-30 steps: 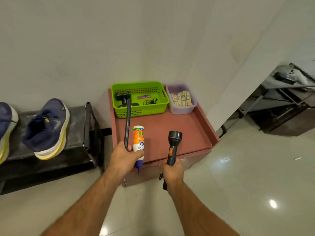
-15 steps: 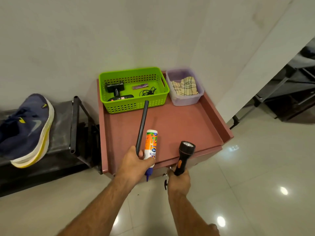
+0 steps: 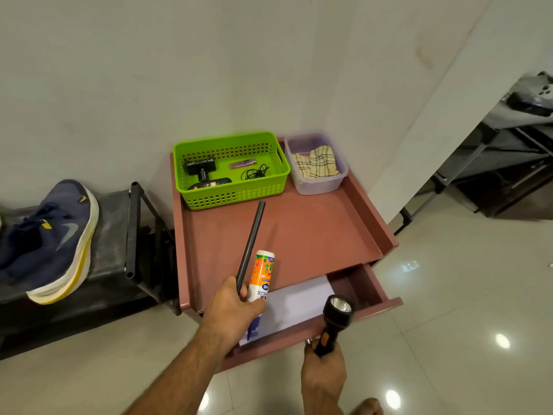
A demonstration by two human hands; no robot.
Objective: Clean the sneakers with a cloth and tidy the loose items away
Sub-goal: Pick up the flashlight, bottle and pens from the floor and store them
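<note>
Here, the left hand [image 3: 232, 307] grips a black rod [image 3: 250, 245] and a glue bottle [image 3: 261, 275] together above the open drawer [image 3: 369, 287] of a reddish table [image 3: 314, 235]. Right hand [image 3: 323, 359] grips a black torch [image 3: 333, 320] at the drawer front. White paper [image 3: 299, 304] lines the drawer. Green basket [image 3: 232, 191] and tub with checked cloth [image 3: 317, 164] sit at the back. Navy sneaker [image 3: 49, 241] on a bench, left.
</note>
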